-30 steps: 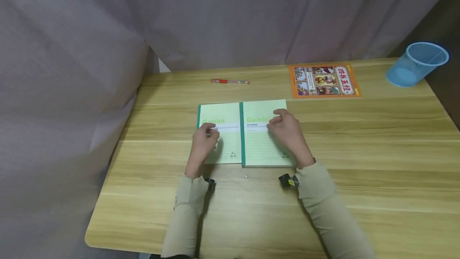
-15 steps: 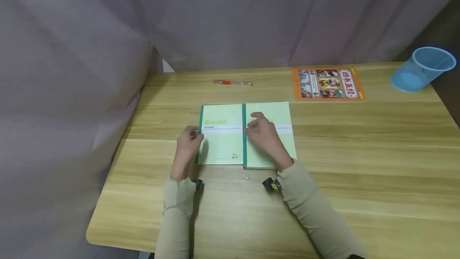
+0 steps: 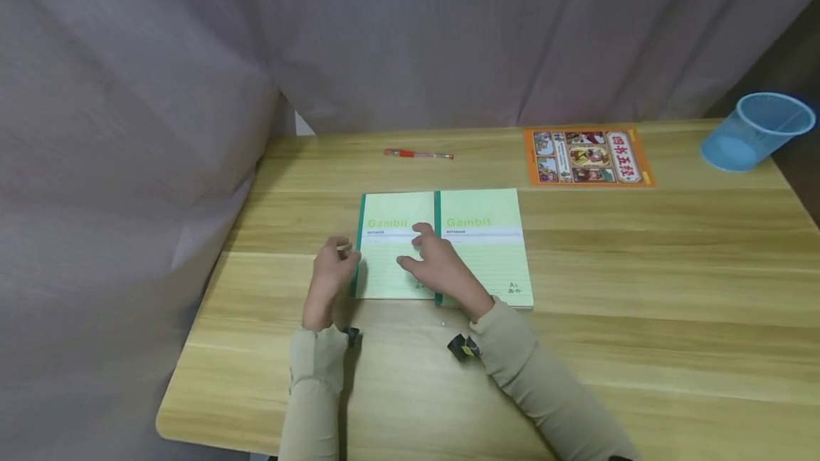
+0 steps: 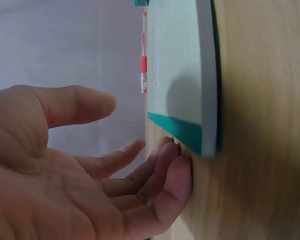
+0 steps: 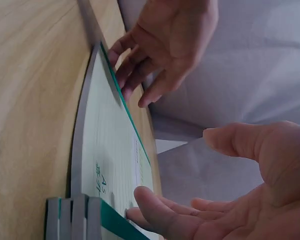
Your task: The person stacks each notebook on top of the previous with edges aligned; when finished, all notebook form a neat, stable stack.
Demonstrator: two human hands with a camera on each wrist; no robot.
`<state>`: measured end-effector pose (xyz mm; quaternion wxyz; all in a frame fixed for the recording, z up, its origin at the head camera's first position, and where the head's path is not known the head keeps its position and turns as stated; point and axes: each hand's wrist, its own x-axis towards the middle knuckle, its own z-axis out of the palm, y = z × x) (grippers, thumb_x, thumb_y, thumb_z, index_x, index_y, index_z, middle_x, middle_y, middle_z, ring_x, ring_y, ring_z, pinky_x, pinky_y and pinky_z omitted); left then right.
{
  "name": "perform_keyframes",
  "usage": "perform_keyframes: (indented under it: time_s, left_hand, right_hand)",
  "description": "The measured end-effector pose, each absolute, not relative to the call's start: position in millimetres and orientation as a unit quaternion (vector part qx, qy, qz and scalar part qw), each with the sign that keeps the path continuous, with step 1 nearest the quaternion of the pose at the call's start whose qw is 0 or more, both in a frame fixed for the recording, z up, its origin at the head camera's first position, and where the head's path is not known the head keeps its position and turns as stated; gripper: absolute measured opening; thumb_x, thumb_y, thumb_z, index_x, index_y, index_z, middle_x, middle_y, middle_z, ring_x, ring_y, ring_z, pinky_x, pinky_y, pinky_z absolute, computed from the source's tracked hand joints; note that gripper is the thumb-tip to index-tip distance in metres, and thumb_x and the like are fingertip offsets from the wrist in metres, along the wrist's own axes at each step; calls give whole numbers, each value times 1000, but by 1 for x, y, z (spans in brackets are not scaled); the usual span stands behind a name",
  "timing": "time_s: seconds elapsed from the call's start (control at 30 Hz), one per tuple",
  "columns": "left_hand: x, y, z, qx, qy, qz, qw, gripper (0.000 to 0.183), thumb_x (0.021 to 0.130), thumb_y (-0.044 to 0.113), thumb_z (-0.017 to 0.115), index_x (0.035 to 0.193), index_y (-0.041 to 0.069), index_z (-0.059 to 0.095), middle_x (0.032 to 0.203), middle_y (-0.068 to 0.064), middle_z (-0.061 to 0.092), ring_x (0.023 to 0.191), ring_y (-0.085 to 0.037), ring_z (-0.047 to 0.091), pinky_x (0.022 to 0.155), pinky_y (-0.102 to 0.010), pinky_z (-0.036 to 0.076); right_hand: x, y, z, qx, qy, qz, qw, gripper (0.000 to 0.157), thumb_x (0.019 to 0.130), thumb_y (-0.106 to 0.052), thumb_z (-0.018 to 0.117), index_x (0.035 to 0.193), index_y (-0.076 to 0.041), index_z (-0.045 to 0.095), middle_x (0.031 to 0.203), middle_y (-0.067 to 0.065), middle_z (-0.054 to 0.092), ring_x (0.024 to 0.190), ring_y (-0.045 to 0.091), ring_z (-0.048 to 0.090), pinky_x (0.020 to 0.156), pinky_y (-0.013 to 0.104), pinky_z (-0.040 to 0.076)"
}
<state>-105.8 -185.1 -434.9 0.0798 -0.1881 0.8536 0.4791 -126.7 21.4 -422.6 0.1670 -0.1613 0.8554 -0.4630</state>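
Note:
Two pale green notebook covers with dark green spines lie side by side. My left hand (image 3: 332, 272) is at the spine edge of the left notebook (image 3: 384, 279), its fingers loosely bent and holding nothing. In the left wrist view, the fingertips (image 4: 179, 175) are low by the table beside that spine; whether they touch it I cannot tell. Over the inner part of the left notebook hovers my right hand (image 3: 442, 265), thumb and fingers spread apart with nothing between them. Several stacked spines (image 5: 80, 217) in the right wrist view show that the right notebooks (image 3: 490, 262) form a pile.
Behind the notebooks lies a red-capped pen (image 3: 418, 154). An orange illustrated book (image 3: 589, 156) lies at the back right, and a blue mesh bin (image 3: 737, 141) stands in the far right corner. Grey curtain (image 3: 410, 34) borders the wooden table (image 3: 640, 319) behind and at left.
My left hand has moved left from over the left notebook to beside its spine. The right hand has travelled left from the right pile to over the left notebook, its fingers spreading wider.

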Motion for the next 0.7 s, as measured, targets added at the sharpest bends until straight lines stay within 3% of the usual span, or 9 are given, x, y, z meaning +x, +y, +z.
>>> perform_keyframes:
  time_s: [0.1, 0.2, 0.23, 0.3, 0.43, 0.53, 0.6, 0.7]
  left_hand:
    - [-106, -183, -436, -187, 857, 474, 79, 50, 95, 5, 56, 140, -12, 44, 125, -27, 60, 106, -33, 59, 87, -41, 52]
    - [-106, -179, -439, -191, 859, 470, 75, 49, 95, 3, 56, 139, -14, 45, 114, -25, 60, 101, -33, 59, 84, -40, 52]
    - [-106, -178, -441, -193, 860, 467, 74, 50, 94, 2, 56, 139, -15, 44, 113, -25, 60, 101, -33, 58, 84, -41, 52]
    - [-106, -176, -442, -195, 864, 458, 72, 50, 92, -1, 55, 138, -17, 44, 115, -28, 59, 103, -36, 58, 88, -44, 53]
    - [-107, -172, -443, -192, 871, 448, 68, 50, 85, -9, 52, 135, -19, 48, 119, -32, 58, 108, -42, 57, 93, -50, 51]
    - [-108, -171, -442, -191, 869, 452, 63, 50, 82, -13, 50, 132, -17, 52, 116, -30, 59, 106, -42, 58, 92, -50, 51]
    - [-109, -171, -442, -191, 868, 455, 58, 50, 83, -13, 50, 132, -15, 52, 115, -28, 59, 105, -40, 57, 91, -49, 51]
    - [-111, -171, -442, -192, 865, 461, 51, 50, 84, -12, 51, 134, -13, 51, 115, -26, 58, 106, -38, 56, 91, -48, 51]
  right_hand:
    - [-125, 20, -424, -182, 863, -441, 164, 60, 96, -19, 66, 141, 14, 43, 130, 31, 60, 83, 30, 72, 94, 50, 52]
    - [-124, 21, -423, -186, 863, -438, 170, 60, 96, -19, 66, 140, 13, 43, 129, 31, 61, 61, 22, 65, 90, 47, 54]
    - [-123, 22, -423, -182, 861, -440, 175, 65, 96, -19, 66, 146, 11, 37, 128, 31, 61, 54, 19, 59, 88, 47, 54]
    - [-122, 23, -423, -179, 862, -441, 177, 65, 95, -19, 66, 146, 9, 37, 126, 30, 62, 56, 14, 55, 85, 45, 54]
    - [-121, 23, -424, -180, 862, -438, 181, 65, 95, -19, 66, 146, 9, 38, 126, 29, 63, 51, 10, 44, 65, 36, 51]
    - [-122, 22, -424, -181, 863, -433, 185, 65, 96, -20, 66, 147, 9, 38, 127, 30, 62, 44, 10, 37, 61, 32, 46]
    - [-124, 22, -424, -177, 866, -430, 182, 64, 96, -20, 66, 147, 8, 39, 127, 28, 63, 49, 12, 49, 68, 34, 50]
    - [-127, 22, -424, -169, 870, -429, 176, 61, 96, -19, 66, 146, 7, 41, 125, 27, 64, 76, 22, 68, 86, 42, 54]
